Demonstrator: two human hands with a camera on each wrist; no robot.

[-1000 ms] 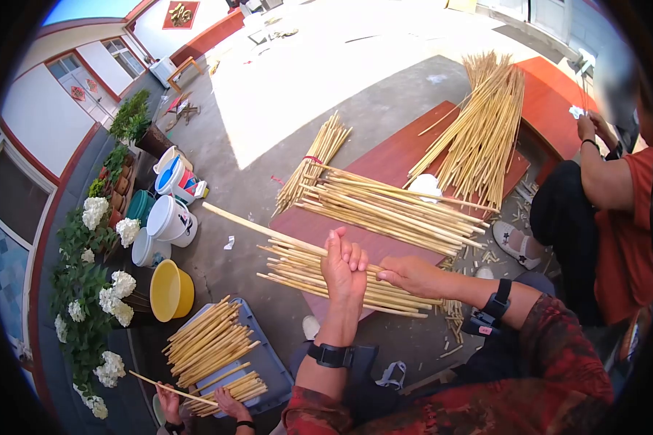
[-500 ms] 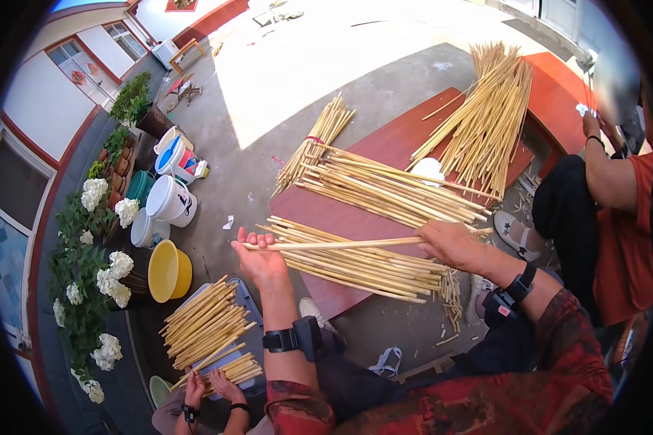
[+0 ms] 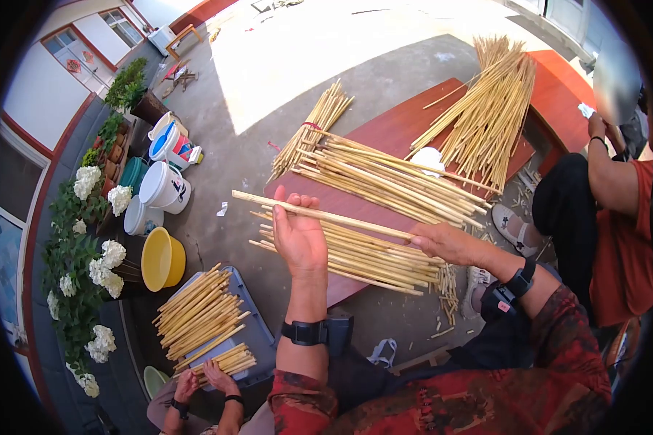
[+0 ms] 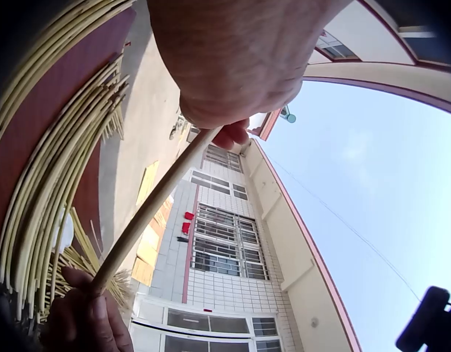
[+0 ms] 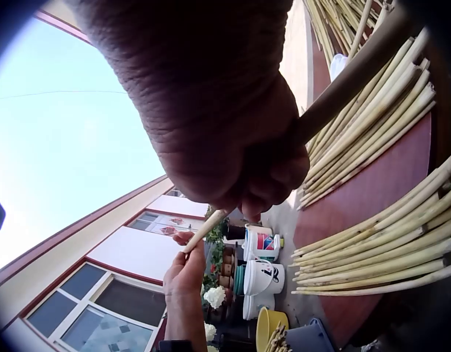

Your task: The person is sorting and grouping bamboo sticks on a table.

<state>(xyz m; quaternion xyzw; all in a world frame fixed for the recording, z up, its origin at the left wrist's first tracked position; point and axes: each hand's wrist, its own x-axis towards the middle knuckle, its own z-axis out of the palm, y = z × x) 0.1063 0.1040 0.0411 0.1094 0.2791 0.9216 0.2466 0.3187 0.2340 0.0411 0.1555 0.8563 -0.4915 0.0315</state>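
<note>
A long pale stick (image 3: 363, 224) spans both hands in the head view. My right hand (image 3: 446, 243) grips it near its right end, fingers curled round it. My left hand (image 3: 301, 235) is turned palm up, with the stick between the thumb and the fingers; its far end sticks out to the left. Below the stick, a bundle of similar sticks (image 3: 370, 262) lies across the dark red board (image 3: 341, 288). A second bundle of sticks (image 3: 392, 181) lies farther back. In the left wrist view the right hand (image 4: 86, 319) holds the stick's lower end.
A large heap of stalks (image 3: 486, 123) lies at the back right, near a seated person (image 3: 624, 217). At lower left, another person's hands (image 3: 203, 377) touch sticks on a blue-grey tray (image 3: 268, 355). Beyond stand a yellow basin (image 3: 163, 257) and white buckets (image 3: 165, 187).
The stick first slanted through both hands close together. The right hand then moved right along it, and the left hand went left, then came back up and right under it.
</note>
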